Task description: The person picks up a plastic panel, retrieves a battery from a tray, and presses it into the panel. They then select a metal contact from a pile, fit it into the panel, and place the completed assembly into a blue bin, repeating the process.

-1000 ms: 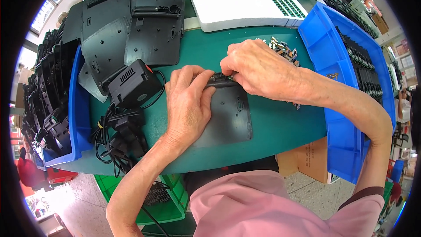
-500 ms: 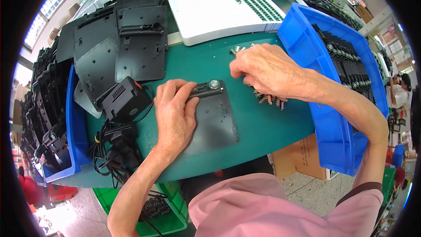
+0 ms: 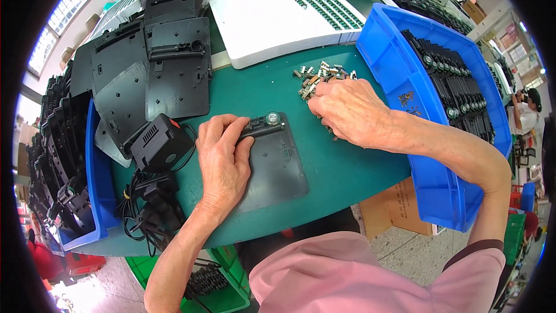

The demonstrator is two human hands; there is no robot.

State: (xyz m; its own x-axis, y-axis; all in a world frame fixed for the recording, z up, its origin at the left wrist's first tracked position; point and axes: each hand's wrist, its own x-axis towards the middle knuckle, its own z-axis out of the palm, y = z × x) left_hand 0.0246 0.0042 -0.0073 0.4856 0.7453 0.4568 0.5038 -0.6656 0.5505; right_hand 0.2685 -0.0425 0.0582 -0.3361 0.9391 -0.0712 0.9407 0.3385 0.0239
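A flat black plastic panel point(image 3: 275, 168) lies on the green table in front of me. Along its far edge runs a raised ridge with a round, shiny, lens-like piece point(image 3: 272, 118) at the right end. My left hand point(image 3: 223, 153) is closed on the ridge's left end, thumb and fingers against it. To the right, my right hand point(image 3: 352, 109) is over a pile of small metal-and-brown parts point(image 3: 323, 75). Its fingers are curled together at the pile's near side; whatever they pinch is hidden beneath the hand.
Stacked black panels point(image 3: 176, 75) and a black power tool-like box point(image 3: 162, 144) with cables lie left. Blue bins stand at the left point(image 3: 99, 174) and right point(image 3: 382, 40), holding black parts. A white foam tray point(image 3: 249, 29) with rows of green pieces sits at the back.
My right hand has shifted nearer to me over the pile, uncovering more of its far side. The left hand keeps its hold on the panel. The whole view has shifted slightly.
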